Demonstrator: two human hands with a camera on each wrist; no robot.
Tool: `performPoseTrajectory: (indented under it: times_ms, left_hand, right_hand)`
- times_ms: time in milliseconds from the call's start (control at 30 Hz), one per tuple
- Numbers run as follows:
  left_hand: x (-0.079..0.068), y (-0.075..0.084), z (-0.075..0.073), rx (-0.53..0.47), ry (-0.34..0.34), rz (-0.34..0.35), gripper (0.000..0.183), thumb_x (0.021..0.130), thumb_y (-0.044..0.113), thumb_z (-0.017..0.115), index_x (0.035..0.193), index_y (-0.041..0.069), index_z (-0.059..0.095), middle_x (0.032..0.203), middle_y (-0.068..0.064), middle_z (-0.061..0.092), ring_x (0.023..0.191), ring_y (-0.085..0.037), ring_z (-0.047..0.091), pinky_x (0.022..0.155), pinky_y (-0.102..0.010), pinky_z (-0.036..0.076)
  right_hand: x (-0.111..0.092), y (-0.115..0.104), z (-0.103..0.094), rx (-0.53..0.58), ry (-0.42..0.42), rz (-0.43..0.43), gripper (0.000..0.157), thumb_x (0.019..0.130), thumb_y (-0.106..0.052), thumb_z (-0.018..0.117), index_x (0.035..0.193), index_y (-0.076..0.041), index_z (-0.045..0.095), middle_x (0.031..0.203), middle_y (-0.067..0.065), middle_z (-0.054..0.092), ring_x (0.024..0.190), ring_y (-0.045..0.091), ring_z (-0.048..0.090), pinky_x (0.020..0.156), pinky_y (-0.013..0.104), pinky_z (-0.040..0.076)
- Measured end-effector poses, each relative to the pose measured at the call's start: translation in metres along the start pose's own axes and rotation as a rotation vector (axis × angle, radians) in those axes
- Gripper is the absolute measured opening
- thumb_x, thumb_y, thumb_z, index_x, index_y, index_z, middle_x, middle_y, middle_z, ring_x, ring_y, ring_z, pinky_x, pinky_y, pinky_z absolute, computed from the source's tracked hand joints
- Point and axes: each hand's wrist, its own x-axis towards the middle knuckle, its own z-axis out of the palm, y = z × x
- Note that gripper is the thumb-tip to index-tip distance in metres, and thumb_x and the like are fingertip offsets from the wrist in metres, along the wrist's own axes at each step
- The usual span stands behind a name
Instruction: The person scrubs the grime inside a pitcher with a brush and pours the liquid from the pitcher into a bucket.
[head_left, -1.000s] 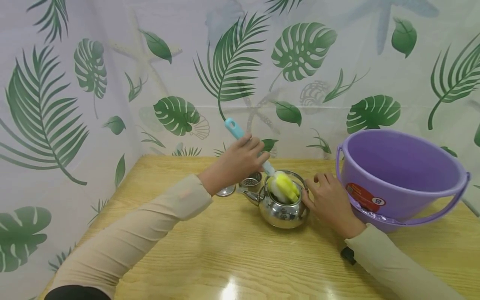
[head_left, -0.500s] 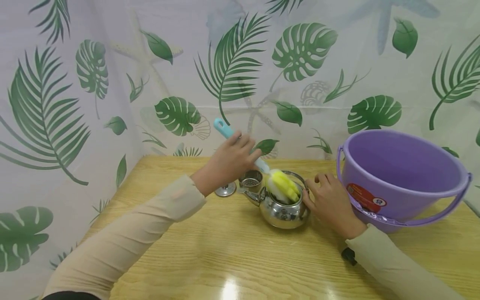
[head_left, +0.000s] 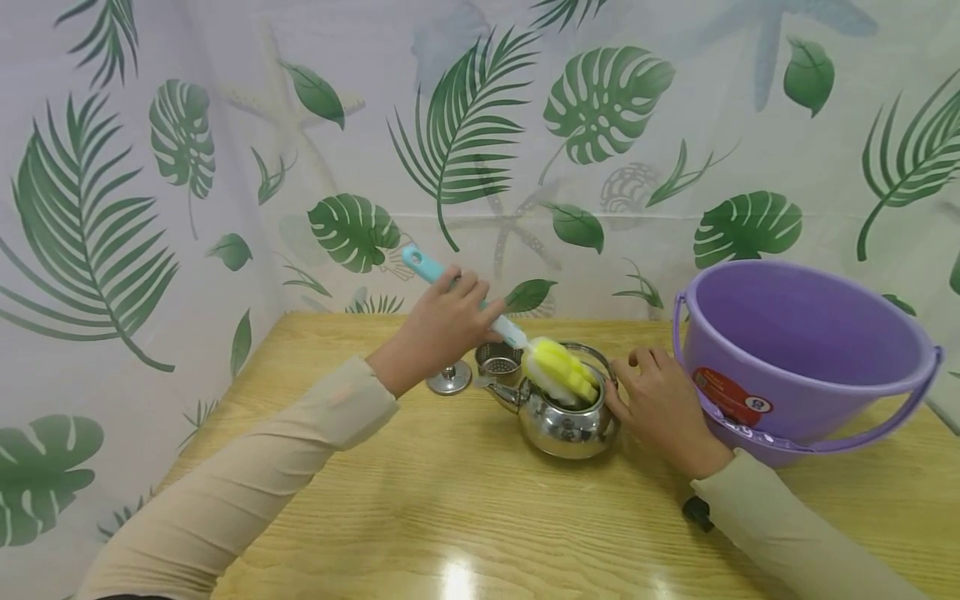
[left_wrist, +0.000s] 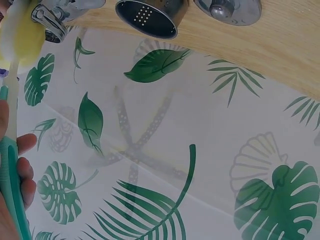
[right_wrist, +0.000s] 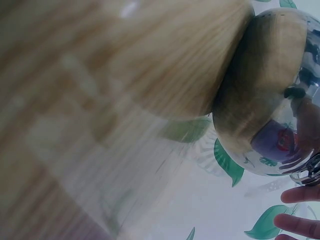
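My left hand (head_left: 442, 329) grips the turquoise-and-white handle of a sponge bottle brush (head_left: 557, 365). Its yellow and white sponge head leans into the open mouth of a shiny steel kettle (head_left: 566, 435); the lower end of the sponge is hidden inside. At the kettle's right side, my right hand (head_left: 663, 408) holds it by the base of its raised handle, between thumb and fingers. The left wrist view shows fingers around the green brush grip (left_wrist: 11, 170). Only several fingertips (right_wrist: 297, 223) appear near the handle joint in the right wrist view.
Left of the kettle, a perforated steel strainer (head_left: 498, 360) stands behind the spout, with a knobbed metal lid (head_left: 450, 380) beside it. A large purple bucket (head_left: 795, 408) stands close to my right hand. Leaf-printed sheeting (head_left: 480, 167) rises behind the wooden table (head_left: 450, 492).
My left hand has moved left and slightly down, tilting the brush handle lower while the sponge stays in the kettle mouth. My right hand and the kettle have stayed in place.
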Motion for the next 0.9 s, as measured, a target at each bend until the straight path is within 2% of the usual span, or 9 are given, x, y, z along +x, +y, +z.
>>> performPoseTrajectory:
  times_ms: [167, 600, 733, 900]
  left_hand:
    - [-0.001, -0.001, -0.002, -0.006, -0.018, -0.007, 0.04, 0.081, 0.055, 0.058, 0.089, 0.017, 0.055, 0.087, -0.001, 0.059, 0.087, -0.019, 0.053, 0.09, -0.034, 0.036]
    - [-0.005, -0.006, 0.0, 0.034, 0.047, -0.069, 0.042, 0.084, 0.055, 0.056, 0.08, 0.014, 0.052, 0.083, -0.002, 0.06, 0.079, -0.019, 0.051, 0.082, -0.034, 0.036]
    - [-0.01, -0.006, 0.002, 0.014, 0.057, -0.091, 0.041, 0.084, 0.054, 0.058, 0.08, 0.013, 0.052, 0.081, -0.003, 0.06, 0.077, -0.02, 0.05, 0.081, -0.035, 0.037]
    - [-0.017, -0.005, 0.005, -0.03, 0.032, -0.139, 0.04, 0.084, 0.053, 0.059, 0.083, 0.013, 0.055, 0.082, -0.004, 0.061, 0.079, -0.021, 0.052, 0.084, -0.037, 0.039]
  right_hand:
    - [0.001, 0.0, 0.0, 0.0, 0.004, 0.0, 0.023, 0.078, -0.02, 0.057, 0.086, 0.0, 0.065, 0.076, 0.018, 0.057, 0.069, 0.033, 0.051, 0.058, 0.041, 0.044]
    - [0.003, 0.0, -0.002, 0.016, 0.026, -0.01, 0.021, 0.079, -0.019, 0.054, 0.082, 0.0, 0.063, 0.075, 0.018, 0.055, 0.068, 0.034, 0.05, 0.056, 0.042, 0.043]
    - [0.002, 0.0, -0.001, 0.015, 0.026, -0.011, 0.021, 0.079, -0.02, 0.054, 0.082, -0.001, 0.063, 0.075, 0.018, 0.055, 0.068, 0.034, 0.05, 0.055, 0.042, 0.043]
    - [0.002, 0.0, 0.0, 0.017, 0.024, -0.011, 0.021, 0.08, -0.02, 0.054, 0.082, -0.001, 0.063, 0.076, 0.018, 0.055, 0.068, 0.034, 0.05, 0.055, 0.042, 0.044]
